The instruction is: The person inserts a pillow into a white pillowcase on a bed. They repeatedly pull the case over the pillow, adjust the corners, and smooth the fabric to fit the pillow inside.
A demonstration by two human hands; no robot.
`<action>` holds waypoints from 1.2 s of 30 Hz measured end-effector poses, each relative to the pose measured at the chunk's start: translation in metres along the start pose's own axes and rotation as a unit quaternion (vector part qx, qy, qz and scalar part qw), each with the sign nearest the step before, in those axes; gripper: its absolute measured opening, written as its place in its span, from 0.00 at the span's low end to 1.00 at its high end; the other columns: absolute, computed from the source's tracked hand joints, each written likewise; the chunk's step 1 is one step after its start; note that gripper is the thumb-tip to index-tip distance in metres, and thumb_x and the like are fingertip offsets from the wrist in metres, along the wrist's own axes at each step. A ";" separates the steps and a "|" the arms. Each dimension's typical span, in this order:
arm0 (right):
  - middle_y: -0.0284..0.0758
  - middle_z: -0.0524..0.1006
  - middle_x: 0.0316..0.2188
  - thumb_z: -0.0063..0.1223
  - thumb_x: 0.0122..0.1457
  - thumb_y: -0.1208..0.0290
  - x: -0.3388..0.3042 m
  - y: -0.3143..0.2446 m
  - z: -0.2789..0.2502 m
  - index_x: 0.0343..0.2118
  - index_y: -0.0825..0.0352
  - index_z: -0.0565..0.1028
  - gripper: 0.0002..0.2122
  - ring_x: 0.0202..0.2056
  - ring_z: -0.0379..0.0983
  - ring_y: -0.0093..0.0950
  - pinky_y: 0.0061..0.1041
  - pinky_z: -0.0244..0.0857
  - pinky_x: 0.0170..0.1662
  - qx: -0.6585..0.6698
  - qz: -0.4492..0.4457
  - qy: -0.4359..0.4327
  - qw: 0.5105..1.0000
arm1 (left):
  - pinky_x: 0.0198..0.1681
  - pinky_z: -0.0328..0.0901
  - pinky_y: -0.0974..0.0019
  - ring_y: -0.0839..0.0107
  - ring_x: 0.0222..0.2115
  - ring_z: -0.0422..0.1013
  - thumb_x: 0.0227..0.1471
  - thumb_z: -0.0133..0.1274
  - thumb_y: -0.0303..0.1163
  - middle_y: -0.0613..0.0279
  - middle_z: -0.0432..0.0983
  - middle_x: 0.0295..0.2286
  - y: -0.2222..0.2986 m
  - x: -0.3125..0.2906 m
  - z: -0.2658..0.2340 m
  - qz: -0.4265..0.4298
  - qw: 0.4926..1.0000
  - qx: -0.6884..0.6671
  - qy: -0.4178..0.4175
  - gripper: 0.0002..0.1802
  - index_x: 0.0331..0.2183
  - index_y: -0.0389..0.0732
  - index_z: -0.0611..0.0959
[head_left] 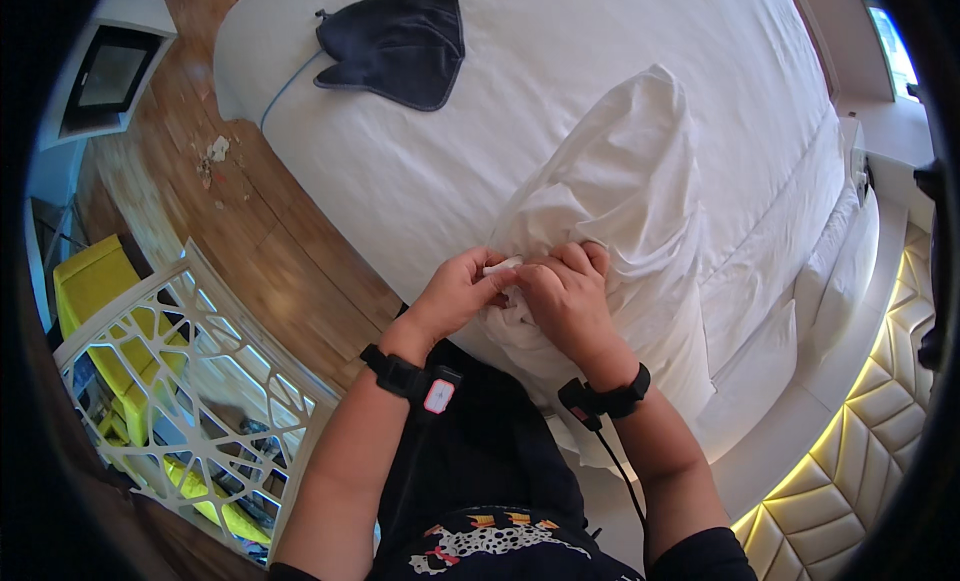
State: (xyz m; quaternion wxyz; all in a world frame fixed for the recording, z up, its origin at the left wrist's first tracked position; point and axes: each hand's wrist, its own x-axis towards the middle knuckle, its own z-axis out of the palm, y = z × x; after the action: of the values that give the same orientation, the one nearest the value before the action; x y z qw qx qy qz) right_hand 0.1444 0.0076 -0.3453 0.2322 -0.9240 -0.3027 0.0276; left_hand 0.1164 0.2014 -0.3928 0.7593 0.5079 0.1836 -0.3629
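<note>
A bunched white fabric cover (630, 171), perhaps a pillowcase or duvet cover, lies over the near right side of the white bed (400, 171). My left hand (462, 289) pinches a gathered edge of the cover between thumb and fingers. Close beside it, my right hand (570, 296) has its fingers curled into the same cloth, its thumb side almost touching the left fingertips. What lies inside the folds is hidden. Both wrists wear black straps with small devices.
A dark fabric piece (400, 46) with a thin cord rests on the far bed. White pillows (835, 271) line the right side by a padded headboard (850, 461). A white lattice panel (200, 381) stands left, near yellow furniture (95, 281). Debris (217, 151) lies on the wooden floor.
</note>
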 end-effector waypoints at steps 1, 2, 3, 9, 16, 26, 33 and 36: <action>0.27 0.81 0.32 0.60 0.53 0.70 -0.002 0.001 -0.004 0.38 0.59 0.78 0.09 0.42 0.73 0.30 0.40 0.59 0.55 0.004 0.009 -0.004 1.000 | 0.37 0.73 0.70 0.76 0.32 0.78 0.69 0.56 0.37 0.65 0.82 0.35 -0.003 0.003 0.001 0.023 0.999 0.022 -0.005 0.14 0.45 0.35 0.83; 0.28 0.82 0.34 0.60 0.54 0.70 -0.004 0.001 -0.007 0.39 0.59 0.79 0.09 0.43 0.74 0.30 0.40 0.59 0.56 0.007 0.018 -0.006 1.000 | 0.36 0.72 0.69 0.76 0.32 0.77 0.68 0.56 0.37 0.65 0.82 0.34 -0.006 0.003 0.002 0.047 0.994 0.103 0.004 0.14 0.44 0.34 0.83; 0.28 0.81 0.38 0.60 0.55 0.70 -0.007 0.000 -0.011 0.41 0.59 0.79 0.10 0.45 0.74 0.30 0.40 0.58 0.57 0.005 0.028 -0.003 1.000 | 0.36 0.72 0.69 0.76 0.32 0.77 0.68 0.56 0.36 0.64 0.82 0.33 -0.008 0.005 0.003 0.072 0.981 0.181 0.013 0.13 0.43 0.34 0.83; 0.28 0.76 0.52 0.69 0.52 0.66 -0.057 -0.048 -0.048 0.48 0.56 0.80 0.19 0.54 0.70 0.37 0.42 0.56 0.61 0.016 0.107 0.077 0.991 | 0.30 0.70 0.60 0.67 0.23 0.75 0.61 0.55 0.37 0.50 0.77 0.22 0.028 -0.007 0.029 0.166 0.924 0.335 0.075 0.13 0.34 0.36 0.81; 0.26 0.76 0.51 0.70 0.50 0.64 -0.097 -0.082 -0.093 0.50 0.52 0.79 0.22 0.58 0.70 0.33 0.45 0.46 0.67 -0.133 0.168 0.161 0.963 | 0.26 0.68 0.67 0.77 0.22 0.72 0.63 0.52 0.34 0.63 0.76 0.20 0.116 -0.033 0.100 0.141 0.972 0.185 -0.039 0.14 0.31 0.33 0.81; 0.21 0.83 0.42 0.62 0.55 0.71 -0.168 -0.116 -0.194 0.36 0.54 0.83 0.07 0.47 0.78 0.20 0.36 0.52 0.57 -0.180 0.238 0.318 0.900 | 0.22 0.63 0.74 0.82 0.19 0.69 0.64 0.51 0.33 0.67 0.77 0.23 0.207 -0.091 0.263 0.133 0.959 0.143 -0.203 0.13 0.33 0.35 0.84; 0.24 0.78 0.45 0.67 0.54 0.70 -0.210 -0.149 -0.209 0.42 0.54 0.83 0.12 0.51 0.72 0.27 0.38 0.53 0.56 -0.245 0.368 0.449 0.776 | 0.19 0.60 0.75 0.81 0.16 0.68 0.65 0.53 0.36 0.65 0.77 0.20 0.216 -0.126 0.325 0.123 0.913 0.262 -0.286 0.15 0.31 0.35 0.85; 0.25 0.74 0.49 0.70 0.55 0.67 -0.195 -0.178 -0.211 0.46 0.53 0.83 0.15 0.52 0.66 0.30 0.37 0.52 0.56 -0.290 0.360 0.476 0.748 | 0.17 0.57 0.76 0.82 0.15 0.65 0.65 0.54 0.37 0.66 0.76 0.19 0.225 -0.138 0.344 0.130 0.891 0.283 -0.331 0.15 0.31 0.36 0.85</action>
State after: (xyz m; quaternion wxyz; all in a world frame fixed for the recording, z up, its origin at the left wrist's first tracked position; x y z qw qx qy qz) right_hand -0.0714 -0.0647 -0.0959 0.0404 -0.8806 0.2088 -0.4235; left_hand 0.1588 -0.0098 -0.0162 0.6408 0.5710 -0.2568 -0.4443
